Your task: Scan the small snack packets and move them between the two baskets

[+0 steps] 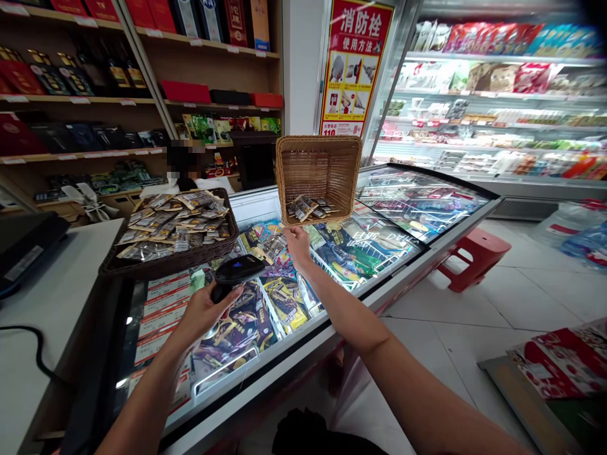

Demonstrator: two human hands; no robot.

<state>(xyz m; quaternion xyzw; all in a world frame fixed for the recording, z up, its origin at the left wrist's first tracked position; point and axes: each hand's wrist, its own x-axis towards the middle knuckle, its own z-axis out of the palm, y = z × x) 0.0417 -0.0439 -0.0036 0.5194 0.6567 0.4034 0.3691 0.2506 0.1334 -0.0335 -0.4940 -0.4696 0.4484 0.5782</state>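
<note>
My left hand [206, 309] is wrapped round the grip of a black barcode scanner [240, 268], its head pointing right over the freezer. Close to the scanner's front, my right hand [298, 248] pinches what looks like a small clear-and-brown snack packet [274, 247], partly blending with the goods below. Just above that hand, a tan wicker basket [318, 174] stands tilted toward me with a few packets [308, 206] in its bottom. To the left, a dark woven tray [164, 270] bears a heap of similar packets [175, 218].
Beneath both hands runs a glass-topped chest freezer [303, 335] full of bagged goods. A white counter [52, 303] with a black device [28, 253] stands left. A red stool [477, 256] and water bottles [576, 230] are on the right floor. Shelves line the back.
</note>
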